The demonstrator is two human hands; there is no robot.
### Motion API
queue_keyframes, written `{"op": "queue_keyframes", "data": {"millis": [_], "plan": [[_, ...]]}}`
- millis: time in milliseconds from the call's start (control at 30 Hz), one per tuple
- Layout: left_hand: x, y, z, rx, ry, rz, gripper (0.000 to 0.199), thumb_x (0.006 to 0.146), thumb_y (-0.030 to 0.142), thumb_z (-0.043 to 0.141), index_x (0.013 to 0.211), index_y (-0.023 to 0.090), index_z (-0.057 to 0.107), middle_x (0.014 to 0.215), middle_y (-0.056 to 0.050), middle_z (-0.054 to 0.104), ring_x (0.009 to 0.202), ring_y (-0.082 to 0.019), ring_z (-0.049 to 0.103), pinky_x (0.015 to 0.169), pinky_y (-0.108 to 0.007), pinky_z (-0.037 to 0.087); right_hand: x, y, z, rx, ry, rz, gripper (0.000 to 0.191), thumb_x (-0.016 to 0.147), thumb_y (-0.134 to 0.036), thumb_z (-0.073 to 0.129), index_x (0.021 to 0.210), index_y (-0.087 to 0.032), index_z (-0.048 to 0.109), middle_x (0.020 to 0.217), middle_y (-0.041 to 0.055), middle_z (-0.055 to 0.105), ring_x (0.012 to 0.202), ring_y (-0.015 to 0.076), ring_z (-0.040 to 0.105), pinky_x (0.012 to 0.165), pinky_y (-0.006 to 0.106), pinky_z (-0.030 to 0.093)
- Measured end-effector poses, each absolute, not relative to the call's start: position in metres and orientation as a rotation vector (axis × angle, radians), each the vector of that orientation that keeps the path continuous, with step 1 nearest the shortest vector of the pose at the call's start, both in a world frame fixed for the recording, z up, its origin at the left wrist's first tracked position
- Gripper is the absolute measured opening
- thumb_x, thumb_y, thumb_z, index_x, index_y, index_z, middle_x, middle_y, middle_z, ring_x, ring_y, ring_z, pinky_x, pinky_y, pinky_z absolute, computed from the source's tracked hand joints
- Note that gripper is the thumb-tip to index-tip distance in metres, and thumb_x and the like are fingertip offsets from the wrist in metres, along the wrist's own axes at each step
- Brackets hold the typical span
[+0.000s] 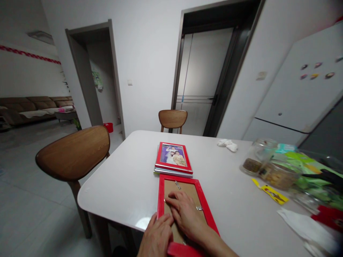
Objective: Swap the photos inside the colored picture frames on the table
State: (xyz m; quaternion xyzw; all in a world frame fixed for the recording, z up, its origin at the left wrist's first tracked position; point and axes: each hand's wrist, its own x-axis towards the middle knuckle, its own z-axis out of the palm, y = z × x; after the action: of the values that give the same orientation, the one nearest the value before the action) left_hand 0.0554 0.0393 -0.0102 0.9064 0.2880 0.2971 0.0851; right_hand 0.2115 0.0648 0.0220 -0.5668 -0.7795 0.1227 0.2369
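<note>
A red picture frame lies face down on the table, its brown backing board and several small metal clips showing. My left hand is closed over the left side of this frame, fingers resting on its edge and the board. Bent across the backing, my right hand has its fingers slightly apart, the tips near a small clip at the board's left edge. Just beyond, another red picture frame with a photo facing up lies on a stack of frames.
The white table carries glass jars, a yellow packet, green bags and a crumpled tissue on its right side. Wooden chairs stand at the left and far side.
</note>
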Motion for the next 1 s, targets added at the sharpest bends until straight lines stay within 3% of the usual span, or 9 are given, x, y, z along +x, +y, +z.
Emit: {"op": "queue_keyframes", "data": {"millis": [133, 300, 400, 500, 667, 833, 900, 1000], "plan": [[0.055, 0.041, -0.009, 2.761, 0.818, 0.999, 0.048, 0.071, 0.047, 0.056, 0.108, 0.018, 0.047, 0.105, -0.009, 0.061, 0.097, -0.024, 0.056, 0.084, -0.039, 0.044, 0.226, 0.091, 0.02, -1.743, -2.012, 0.281, 0.029, 0.077, -0.022, 0.04, 0.098, -0.018, 0.059, 0.097, 0.006, 0.061, 0.09, 0.0145, 0.052, 0.078, 0.024, 0.035], [0.054, 0.043, -0.011, 2.788, 0.843, 1.015, 0.051, 0.072, 0.05, 0.054, 0.111, 0.019, 0.045, 0.104, -0.008, 0.062, 0.096, -0.023, 0.057, 0.084, -0.037, 0.046, 0.24, 0.124, 0.017, -2.022, -1.869, 0.166, 0.021, 0.075, -0.028, 0.044, 0.075, -0.018, 0.062, 0.079, 0.0068, 0.065, 0.073, 0.0168, 0.057, 0.06, 0.024, 0.036], [0.053, 0.043, -0.015, 2.781, 0.856, 0.972, 0.05, 0.074, 0.045, 0.053, 0.115, 0.018, 0.042, 0.107, -0.009, 0.06, 0.099, -0.022, 0.055, 0.085, -0.037, 0.044, 0.241, 0.132, 0.015, -2.096, -1.828, 0.134, 0.019, 0.075, -0.029, 0.045, 0.07, -0.018, 0.06, 0.075, 0.0066, 0.065, 0.068, 0.017, 0.058, 0.054, 0.024, 0.034], [0.053, 0.043, -0.019, 2.762, 0.859, 0.948, 0.047, 0.075, 0.038, 0.053, 0.116, 0.018, 0.041, 0.108, -0.009, 0.059, 0.1, -0.022, 0.054, 0.086, -0.039, 0.044, 0.241, 0.133, 0.013, -2.149, -1.792, 0.127, 0.018, 0.075, -0.031, 0.045, 0.071, -0.019, 0.058, 0.075, 0.0051, 0.065, 0.069, 0.0166, 0.058, 0.054, 0.024, 0.033], [0.054, 0.042, -0.024, 2.687, 0.899, 0.866, 0.067, 0.065, 0.051, 0.06, 0.12, 0.017, 0.039, 0.111, -0.012, 0.057, 0.103, -0.027, 0.051, 0.088, -0.044, 0.041, 0.237, 0.133, 0.014, -2.193, -1.729, 0.115, 0.02, 0.075, -0.031, 0.043, 0.078, -0.018, 0.059, 0.078, 0.008, 0.064, 0.073, 0.0194, 0.058, 0.057, 0.026, 0.036], [0.05, 0.042, -0.022, 2.708, 0.885, 0.848, 0.07, 0.063, 0.053, 0.062, 0.12, 0.019, 0.039, 0.11, -0.011, 0.058, 0.102, -0.027, 0.052, 0.087, -0.041, 0.042, 0.237, 0.134, 0.016, -2.15, -1.66, 0.123, 0.02, 0.072, -0.027, 0.044, 0.08, -0.015, 0.059, 0.078, 0.0106, 0.064, 0.071, 0.0205, 0.059, 0.057, 0.027, 0.037], [0.051, 0.041, -0.02, 2.747, 0.873, 0.877, 0.061, 0.067, 0.048, 0.062, 0.116, 0.019, 0.042, 0.108, -0.01, 0.059, 0.101, -0.025, 0.053, 0.088, -0.04, 0.042, 0.242, 0.134, 0.017, -2.094, -1.653, 0.148, 0.02, 0.073, -0.027, 0.043, 0.075, -0.015, 0.059, 0.075, 0.0095, 0.064, 0.069, 0.0186, 0.058, 0.057, 0.026, 0.037], [0.061, 0.036, -0.02, 2.836, 0.909, 0.922, 0.023, 0.08, 0.027, 0.052, 0.102, 0.022, 0.05, 0.111, -0.007, 0.057, 0.103, -0.021, 0.052, 0.089, -0.036, 0.041, 0.25, 0.129, 0.019, -1.965, -1.666, 0.192, 0.023, 0.075, -0.027, 0.039, 0.069, -0.016, 0.059, 0.071, 0.006, 0.065, 0.067, 0.0146, 0.058, 0.059, 0.023, 0.038]]}}
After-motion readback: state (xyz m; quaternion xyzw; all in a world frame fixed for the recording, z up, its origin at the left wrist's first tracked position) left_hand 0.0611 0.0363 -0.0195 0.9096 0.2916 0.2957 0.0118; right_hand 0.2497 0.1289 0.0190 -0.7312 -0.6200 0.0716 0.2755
